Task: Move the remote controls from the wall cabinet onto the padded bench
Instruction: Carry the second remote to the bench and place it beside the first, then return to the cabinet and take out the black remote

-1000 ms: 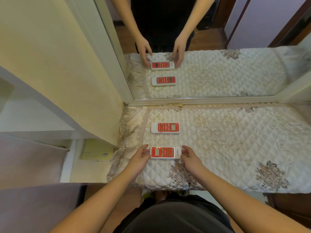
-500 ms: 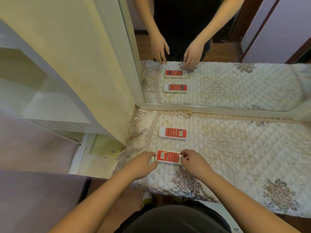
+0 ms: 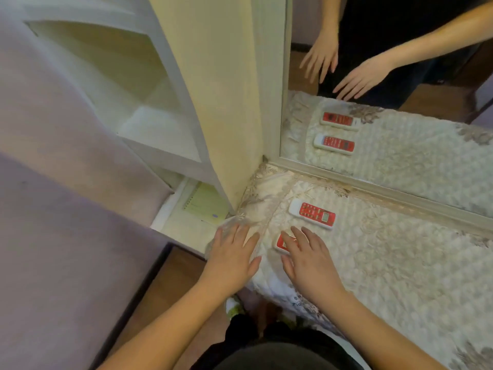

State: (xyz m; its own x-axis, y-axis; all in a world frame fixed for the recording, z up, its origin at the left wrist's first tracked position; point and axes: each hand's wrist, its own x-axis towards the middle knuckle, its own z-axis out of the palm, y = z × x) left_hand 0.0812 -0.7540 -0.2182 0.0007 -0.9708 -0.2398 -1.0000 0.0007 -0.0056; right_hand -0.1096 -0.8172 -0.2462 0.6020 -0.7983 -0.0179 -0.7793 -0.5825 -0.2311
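Two white remote controls with red faces lie on the quilted cream padded bench (image 3: pixel 386 263). The far remote (image 3: pixel 312 213) lies in full view near the mirror. My right hand (image 3: pixel 306 257) is over the near remote (image 3: pixel 280 243), fingers straight and spread, hiding most of it. Whether the fingers touch it is unclear. My left hand (image 3: pixel 232 253) is flat with spread fingers over the bench's left corner, holding nothing. The white wall cabinet (image 3: pixel 149 108) opens at upper left, its shelves bare.
A mirror (image 3: pixel 400 102) stands along the back of the bench and repeats both remotes and my hands. A cream partition (image 3: pixel 221 102) separates cabinet and bench. A green spiral notebook (image 3: pixel 205 204) lies on the low ledge left of the bench.
Both hands have let go of the near remote's ends and opened flat. The right hand now covers it, the left has slid left. The view has swung left toward the cabinet.
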